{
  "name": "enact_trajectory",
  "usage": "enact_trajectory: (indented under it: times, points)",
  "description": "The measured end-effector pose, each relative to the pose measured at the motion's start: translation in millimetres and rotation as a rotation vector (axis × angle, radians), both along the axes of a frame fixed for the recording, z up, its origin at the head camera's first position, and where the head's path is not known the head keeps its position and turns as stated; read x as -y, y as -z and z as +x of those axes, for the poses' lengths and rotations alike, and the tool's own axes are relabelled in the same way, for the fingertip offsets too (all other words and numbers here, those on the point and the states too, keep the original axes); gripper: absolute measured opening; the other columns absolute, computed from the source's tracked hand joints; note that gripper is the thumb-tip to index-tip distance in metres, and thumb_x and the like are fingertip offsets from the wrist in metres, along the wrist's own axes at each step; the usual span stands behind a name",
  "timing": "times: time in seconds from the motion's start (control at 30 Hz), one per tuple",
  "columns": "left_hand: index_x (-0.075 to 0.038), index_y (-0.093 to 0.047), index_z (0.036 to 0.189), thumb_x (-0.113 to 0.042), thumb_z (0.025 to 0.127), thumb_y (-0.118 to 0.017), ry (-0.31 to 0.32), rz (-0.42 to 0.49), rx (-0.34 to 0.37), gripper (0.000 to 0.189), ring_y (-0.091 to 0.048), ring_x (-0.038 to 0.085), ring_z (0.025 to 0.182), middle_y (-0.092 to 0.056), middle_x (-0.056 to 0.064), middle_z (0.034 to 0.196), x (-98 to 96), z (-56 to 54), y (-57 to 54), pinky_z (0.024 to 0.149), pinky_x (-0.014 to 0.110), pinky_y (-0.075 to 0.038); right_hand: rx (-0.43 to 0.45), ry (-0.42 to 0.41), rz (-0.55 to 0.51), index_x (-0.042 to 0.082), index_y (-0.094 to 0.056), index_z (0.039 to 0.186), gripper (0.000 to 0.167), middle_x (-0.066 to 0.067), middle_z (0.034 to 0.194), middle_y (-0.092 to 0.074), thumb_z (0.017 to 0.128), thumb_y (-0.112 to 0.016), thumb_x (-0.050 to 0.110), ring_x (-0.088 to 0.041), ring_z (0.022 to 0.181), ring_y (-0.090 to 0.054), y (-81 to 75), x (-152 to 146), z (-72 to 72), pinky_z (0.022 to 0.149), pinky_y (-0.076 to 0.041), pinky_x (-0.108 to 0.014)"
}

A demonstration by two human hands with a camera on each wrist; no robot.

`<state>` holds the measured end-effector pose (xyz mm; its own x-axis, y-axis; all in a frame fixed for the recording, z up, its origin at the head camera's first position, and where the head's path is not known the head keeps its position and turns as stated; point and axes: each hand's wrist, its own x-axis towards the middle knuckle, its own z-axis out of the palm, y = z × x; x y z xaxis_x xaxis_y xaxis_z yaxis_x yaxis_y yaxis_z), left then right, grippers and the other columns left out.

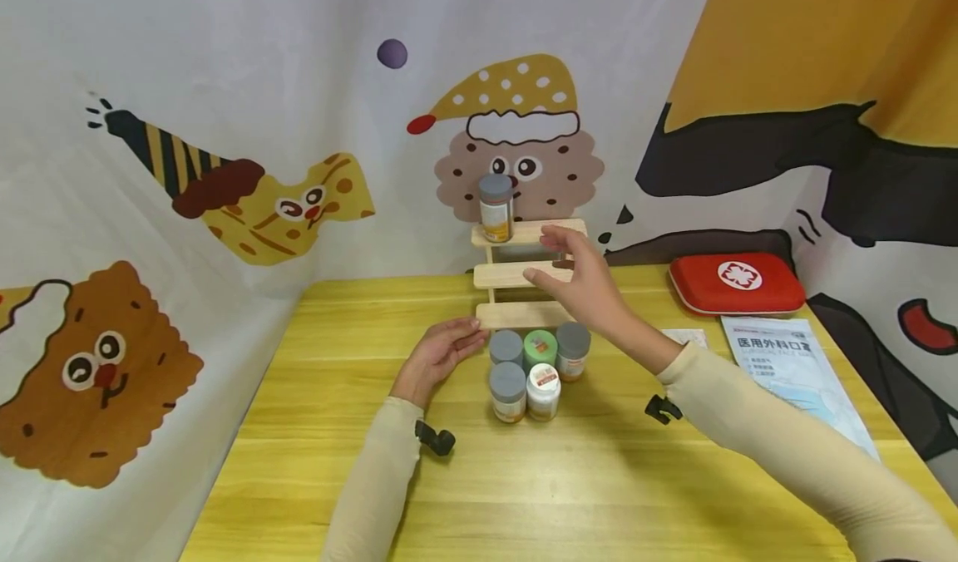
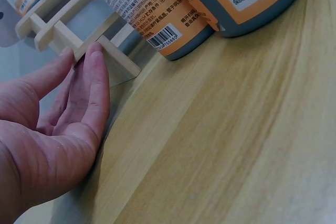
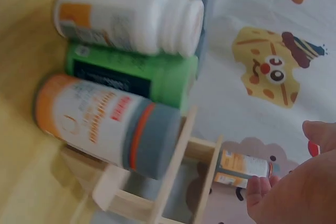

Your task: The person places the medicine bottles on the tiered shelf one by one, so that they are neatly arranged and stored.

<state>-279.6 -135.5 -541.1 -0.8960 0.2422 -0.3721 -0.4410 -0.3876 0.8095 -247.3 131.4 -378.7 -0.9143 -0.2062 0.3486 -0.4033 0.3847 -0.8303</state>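
Observation:
A three-step wooden rack [image 1: 500,277] stands at the back of the table. On the left of its top step sits an upright grey-lidded bottle [image 1: 496,213]. My left hand [image 1: 441,348] is at the left end of the lowest step; the left wrist view shows the thumb and fingertips pinching that end. Above the rack's right side, my right hand [image 1: 587,283] hovers with fingers spread and holds nothing. In front of the rack stand several bottles: grey-lidded ones [image 1: 509,394], a green one [image 3: 126,74] and a white one [image 1: 543,396].
At the right back lies a red case with a white emblem [image 1: 729,283]. A surgical mask packet [image 1: 797,375] lies in front of it, with a small white packet [image 1: 684,337] beside it. A cartoon-printed cloth [image 1: 359,63] hangs behind the table [image 1: 314,462].

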Motion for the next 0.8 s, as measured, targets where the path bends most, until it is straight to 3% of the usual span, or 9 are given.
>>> enact_trajectory:
  times: [0.27, 0.53, 0.8]
  points:
    - [-0.005, -0.070, 0.112, -0.003, 0.107, -0.060, 0.010, 0.017, 0.003, 0.011, -0.080, 0.016, 0.094, -0.081, 0.007, 0.093, 1.4, -1.2, 0.0, 0.093, 0.029, -0.067, 0.092, -0.031, -0.035, 0.006, -0.050, 0.150, 0.064, -0.017, 0.146, -0.059, 0.096, -0.081, 0.020, -0.032, 0.137, -0.057, 21.6, -11.7, 32.2, 0.113, -0.054, -0.054]
    - [-0.005, -0.069, 0.112, -0.003, 0.107, -0.060, 0.022, 0.028, -0.002, 0.011, -0.080, 0.016, 0.094, -0.081, 0.006, 0.093, 2.1, -1.7, -0.6, 0.094, 0.028, -0.066, 0.131, -0.020, -0.068, 0.012, -0.055, 0.140, 0.054, -0.008, 0.132, -0.065, 0.093, -0.083, 0.013, -0.027, 0.125, -0.062, 46.6, -15.2, 64.9, 0.106, -0.059, -0.041]
    - [-0.007, -0.071, 0.107, -0.003, 0.107, -0.061, 0.025, 0.023, -0.005, 0.011, -0.080, 0.016, 0.096, -0.082, 0.007, 0.094, 1.6, -1.1, -0.5, 0.093, 0.028, -0.067, 0.142, -0.025, -0.115, 0.006, -0.055, 0.136, 0.055, -0.016, 0.129, -0.066, 0.091, -0.085, 0.012, -0.034, 0.119, -0.063, 73.0, -17.2, 88.9, 0.100, -0.060, -0.037]
